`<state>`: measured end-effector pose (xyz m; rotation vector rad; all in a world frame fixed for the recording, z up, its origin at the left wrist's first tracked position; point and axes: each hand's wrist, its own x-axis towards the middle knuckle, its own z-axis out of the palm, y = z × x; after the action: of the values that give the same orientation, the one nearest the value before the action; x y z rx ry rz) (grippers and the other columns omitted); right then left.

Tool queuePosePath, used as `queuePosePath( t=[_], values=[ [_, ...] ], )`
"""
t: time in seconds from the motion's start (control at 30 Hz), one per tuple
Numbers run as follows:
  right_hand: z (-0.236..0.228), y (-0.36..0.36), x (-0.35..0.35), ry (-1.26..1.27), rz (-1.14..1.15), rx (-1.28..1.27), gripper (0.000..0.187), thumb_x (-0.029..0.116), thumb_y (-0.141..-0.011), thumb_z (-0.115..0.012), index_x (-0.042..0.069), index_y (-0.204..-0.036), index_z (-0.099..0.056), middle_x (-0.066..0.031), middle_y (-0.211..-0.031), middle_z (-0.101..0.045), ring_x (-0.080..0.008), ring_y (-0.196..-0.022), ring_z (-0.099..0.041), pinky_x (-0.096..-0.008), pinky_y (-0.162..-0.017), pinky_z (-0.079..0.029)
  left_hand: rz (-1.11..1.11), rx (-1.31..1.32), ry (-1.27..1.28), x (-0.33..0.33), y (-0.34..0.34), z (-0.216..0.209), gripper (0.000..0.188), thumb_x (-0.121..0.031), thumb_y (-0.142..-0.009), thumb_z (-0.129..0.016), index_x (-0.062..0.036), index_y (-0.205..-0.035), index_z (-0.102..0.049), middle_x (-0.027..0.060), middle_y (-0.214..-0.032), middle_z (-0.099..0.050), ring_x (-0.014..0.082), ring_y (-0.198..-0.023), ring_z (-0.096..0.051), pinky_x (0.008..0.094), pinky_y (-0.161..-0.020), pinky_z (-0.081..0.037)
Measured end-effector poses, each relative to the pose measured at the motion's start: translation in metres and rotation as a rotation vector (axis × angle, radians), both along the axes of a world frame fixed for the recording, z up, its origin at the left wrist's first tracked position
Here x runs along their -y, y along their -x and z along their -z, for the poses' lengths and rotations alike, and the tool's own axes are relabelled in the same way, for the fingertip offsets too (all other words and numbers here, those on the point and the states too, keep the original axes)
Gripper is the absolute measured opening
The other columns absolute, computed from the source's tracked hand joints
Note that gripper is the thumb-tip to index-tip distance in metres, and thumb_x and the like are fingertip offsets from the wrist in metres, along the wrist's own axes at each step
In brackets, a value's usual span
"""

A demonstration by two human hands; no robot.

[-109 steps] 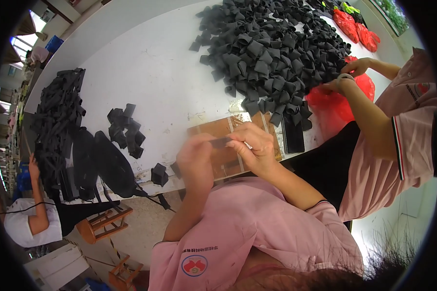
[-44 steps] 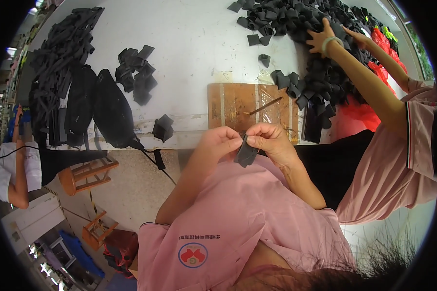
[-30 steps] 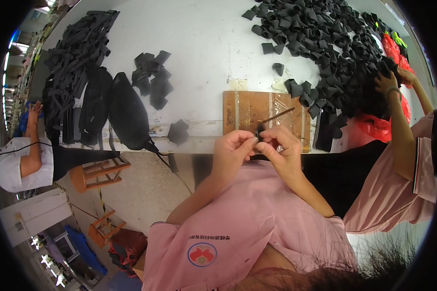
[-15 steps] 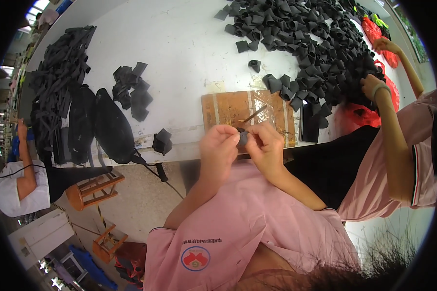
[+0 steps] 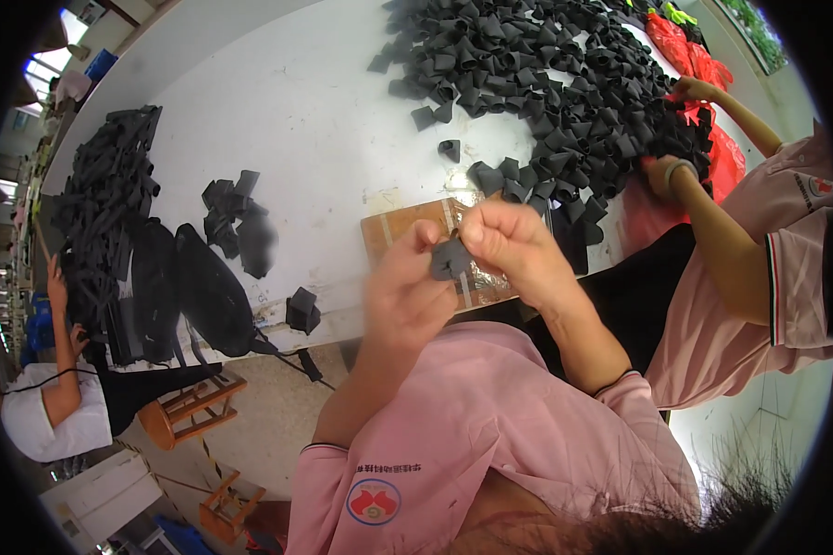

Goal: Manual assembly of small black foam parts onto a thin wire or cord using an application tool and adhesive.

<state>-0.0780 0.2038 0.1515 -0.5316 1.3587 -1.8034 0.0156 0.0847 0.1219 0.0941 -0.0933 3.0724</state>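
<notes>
Above the wooden board [image 5: 400, 228], my left hand [image 5: 409, 294] is closed, pinching a small dark grey fabric piece [image 5: 448, 261] with its fingertips. My right hand [image 5: 516, 242] is curled right beside it, thumb and forefinger at the piece's upper edge. From those fingers pokes the brown tip of a thin stick [image 5: 454, 235]; most of the stick is hidden by the hand. Both hands are raised over the near part of the board and cover much of it.
Folded black pieces [image 5: 527, 83] heap up across the white table [image 5: 287, 120]. Flat black strips [image 5: 111, 185] and a black bag [image 5: 208, 291] lie left. A co-worker's hand [image 5: 661, 176] works by red plastic bags [image 5: 726, 157]; another person [image 5: 60, 407] sits left near wooden stools [image 5: 194, 407].
The thin stick has left the board and is now in my right hand. Both hands have come up with the fabric piece, now held in my left fingers. The view has shifted slightly.
</notes>
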Motion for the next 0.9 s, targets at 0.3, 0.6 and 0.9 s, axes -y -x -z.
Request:
queuePosePath(
  t=[0.3, 0.6, 0.9],
  values=[
    [0.048, 0.026, 0.001, 0.055, -0.226, 0.162, 0.025, 0.027, -0.084, -0.054, 0.006, -0.072, -0.053, 0.0060, -0.060, -0.042, -0.0027, -0.051, -0.033, -0.0173, -0.045, -0.027, -0.179, 0.303, 0.449, -0.004, -0.002, 0.029, 0.019, -0.001, -0.082, -0.048, -0.0047, -0.101, -0.050, 0.0083, -0.082, -0.057, 0.0030, -0.042, -0.038, 0.0168, -0.035, -0.027],
    [0.028, 0.006, -0.011, -0.021, 0.261, -0.777, 0.029, 0.017, -0.073, -0.063, 0.000, -0.095, -0.054, -0.0104, -0.080, -0.050, -0.0174, -0.061, -0.050, -0.0231, -0.054, -0.040, -0.872, -0.035, 1.946, 0.004, 0.018, -0.009, 0.019, 0.004, -0.070, -0.055, 0.0013, -0.089, -0.057, 0.0075, -0.085, -0.059, 0.0192, -0.081, -0.056, 0.0277, -0.074, -0.043],
    [0.011, -0.003, 0.000, -0.037, 0.449, -1.220, 0.019, 0.005, -0.063, -0.068, 0.001, -0.079, -0.057, -0.0084, -0.070, -0.052, -0.0216, -0.060, -0.051, -0.0290, -0.049, -0.041, -0.771, 0.440, 0.925, -0.012, 0.007, -0.012, 0.009, -0.006, -0.085, -0.049, 0.0023, -0.088, -0.052, 0.0109, -0.087, -0.056, 0.0157, -0.081, -0.052, 0.0283, -0.076, -0.042]
  ],
)
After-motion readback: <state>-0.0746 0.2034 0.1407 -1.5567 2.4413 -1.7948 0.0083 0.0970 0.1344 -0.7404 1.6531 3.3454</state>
